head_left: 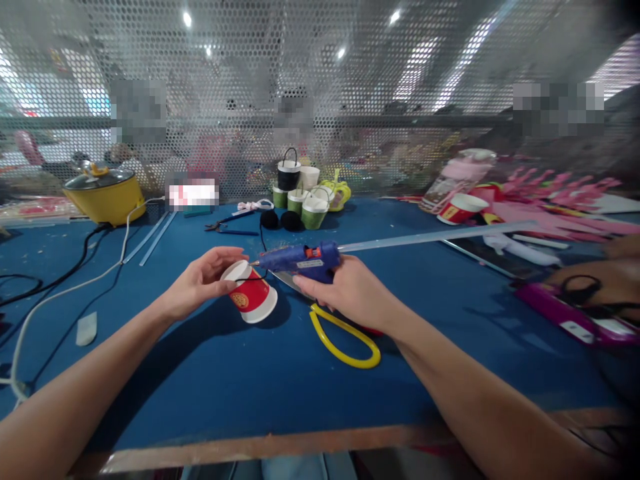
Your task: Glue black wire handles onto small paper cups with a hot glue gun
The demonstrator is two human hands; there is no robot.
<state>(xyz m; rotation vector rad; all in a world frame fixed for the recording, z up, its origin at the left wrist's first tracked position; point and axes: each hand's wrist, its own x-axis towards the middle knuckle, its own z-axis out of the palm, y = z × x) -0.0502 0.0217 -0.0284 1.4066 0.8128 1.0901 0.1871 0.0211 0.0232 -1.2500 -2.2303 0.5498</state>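
My left hand [200,283] grips a red and white paper cup [254,299], tilted with its wide rim toward the lower right. A thin black cord runs across the cup's narrow end. In my right hand [350,290] is a blue glue gun [300,261], its nozzle at the upper edge of the cup. From the gun's rear a long clear glue stick [425,238] sticks out to the right. Scissors with a yellow handle [345,341] lie under and below my right hand, partly hidden by it.
Small green, white and black cups [314,212] stand at the back, beside two black balls [291,221]. Pliers [233,231] lie left of them. A yellow pot [105,200] and cables are at the left. Another person's hand [590,283] is by a purple object [565,312] at right.
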